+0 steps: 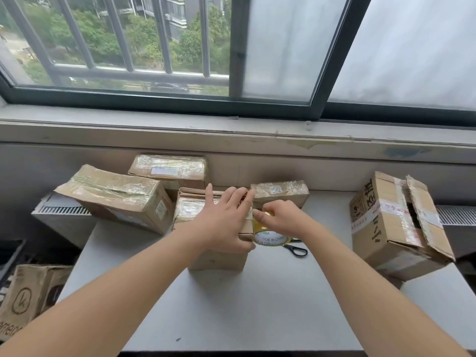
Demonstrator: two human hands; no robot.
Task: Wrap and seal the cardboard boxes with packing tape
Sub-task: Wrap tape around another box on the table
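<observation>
Cardboard box [190, 212] under flat left hand [226, 220] — right hand [280, 217] around tape roll [268, 237].

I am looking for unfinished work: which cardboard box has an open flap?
The large box at the table's right edge, with black printing: its flap stands loose over a dark gap. The others look closed.
</observation>
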